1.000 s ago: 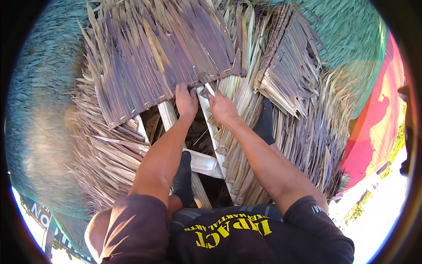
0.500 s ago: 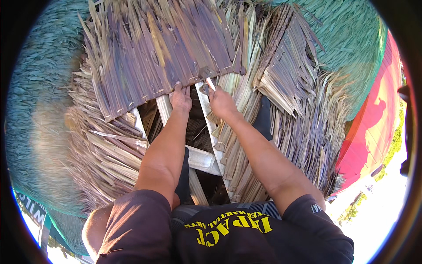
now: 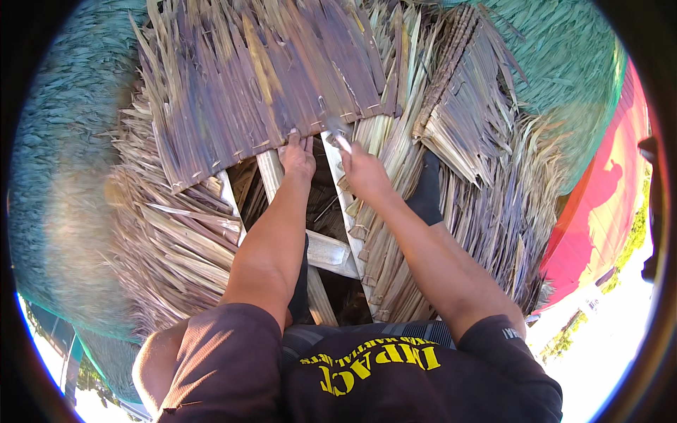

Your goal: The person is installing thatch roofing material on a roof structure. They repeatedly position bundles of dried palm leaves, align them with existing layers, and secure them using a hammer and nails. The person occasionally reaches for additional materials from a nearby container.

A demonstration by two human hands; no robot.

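A panel of dried palm thatch (image 3: 261,84) lies across the far part of the roof, its stitched near edge toward me. My left hand (image 3: 299,158) is at that edge, fingers bent against it; their grip is partly hidden. Just to its right, my right hand (image 3: 365,174) is closed around the pale handle of a hammer (image 3: 343,143). The hammer's head is blurred by motion, close to the panel's edge and over the top of a pale wooden rafter (image 3: 346,201). I cannot make out a nail there.
Between the rafters, a dark opening shows under my arms, crossed by a wooden beam (image 3: 330,254). A folded thatch bundle (image 3: 462,130) lies at right. Loose thatch (image 3: 183,247) surrounds the opening. Green-covered roofing (image 3: 77,190) curves away at left, and a red roof (image 3: 589,225) is at far right.
The hammer and my right hand have drawn slightly back toward me from the panel's edge. My left hand stays in place at the edge. The view has shifted a little.
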